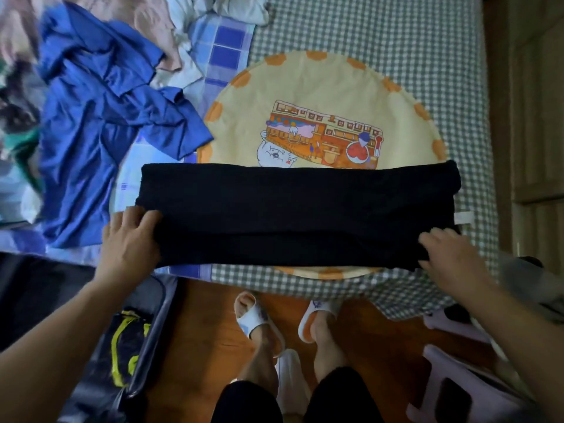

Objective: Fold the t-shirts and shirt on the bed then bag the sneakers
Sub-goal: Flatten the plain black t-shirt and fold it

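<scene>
We see a black shirt (299,215) folded into a long band that lies flat across the near edge of the bed (427,56), over the lower part of a round yellow cushion (320,87).

Left hand (128,239): it sits at the band's 9 o'clock end. The fingers curl over the cloth edge and grip it; the thumb is hidden, so we cannot tell how deep the hold goes.

Right hand (451,257): it sits at the band's 4 o'clock corner. The fingers bend onto the cloth and hold that edge; motion blur hides the fingertips.

A white tag (554,217) sticks out at the band's 3 o'clock end.

A crumpled blue shirt (100,123) lies unfolded at 10 o'clock from the band, its sleeve touching the cushion rim. Pale garments (171,25) lie heaped at 11 o'clock, beyond the blue shirt.

On the floor (198,346), at 6 o'clock, we see two feet in white slippers (259,322). An open bag (134,346) with a black and yellow item inside stands at 7 o'clock. A lilac stool (457,389) stands at 5 o'clock. We cannot tell whether the bagged item is a sneaker.
</scene>
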Action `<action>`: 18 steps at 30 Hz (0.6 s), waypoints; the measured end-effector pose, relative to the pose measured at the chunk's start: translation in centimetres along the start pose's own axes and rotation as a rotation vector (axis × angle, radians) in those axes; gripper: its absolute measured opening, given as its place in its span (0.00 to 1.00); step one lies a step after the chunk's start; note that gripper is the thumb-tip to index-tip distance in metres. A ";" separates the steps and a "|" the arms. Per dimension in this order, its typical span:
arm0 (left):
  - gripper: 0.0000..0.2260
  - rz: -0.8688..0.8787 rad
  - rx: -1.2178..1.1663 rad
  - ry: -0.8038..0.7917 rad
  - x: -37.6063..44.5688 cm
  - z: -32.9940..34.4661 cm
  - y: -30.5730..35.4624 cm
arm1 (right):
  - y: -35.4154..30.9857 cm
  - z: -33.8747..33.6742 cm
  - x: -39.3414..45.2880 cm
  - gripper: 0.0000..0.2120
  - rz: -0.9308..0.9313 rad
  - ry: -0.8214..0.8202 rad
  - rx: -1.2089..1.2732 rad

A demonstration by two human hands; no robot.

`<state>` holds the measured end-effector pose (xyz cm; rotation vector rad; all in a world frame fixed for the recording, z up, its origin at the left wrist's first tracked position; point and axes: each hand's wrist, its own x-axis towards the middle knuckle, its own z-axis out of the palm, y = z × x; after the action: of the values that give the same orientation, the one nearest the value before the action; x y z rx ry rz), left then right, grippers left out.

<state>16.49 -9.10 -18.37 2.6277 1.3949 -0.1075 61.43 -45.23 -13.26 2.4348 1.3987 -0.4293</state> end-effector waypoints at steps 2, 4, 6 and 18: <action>0.25 -0.462 -0.364 -0.098 -0.8 1.4 0.2 | -2.1 0.7 0.0 0.26 0.098 -0.021 -0.089; 0.24 -1.019 -0.932 -0.243 -1.1 2.2 1.4 | -5.4 0.6 0.4 0.35 0.094 0.038 -0.046; 0.19 -1.175 -1.304 -0.341 -1.7 3.8 1.1 | -9.3 0.8 0.8 0.39 0.017 0.076 0.002; 0.03 -1.173 -0.962 0.017 -3.7 3.0 -4.7 | -14.4 2.8 2.1 0.43 0.000 -0.174 0.140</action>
<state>10.55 -10.01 -21.29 0.8886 2.0630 0.3525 49.56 -37.78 -18.20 2.4365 1.3357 -0.7435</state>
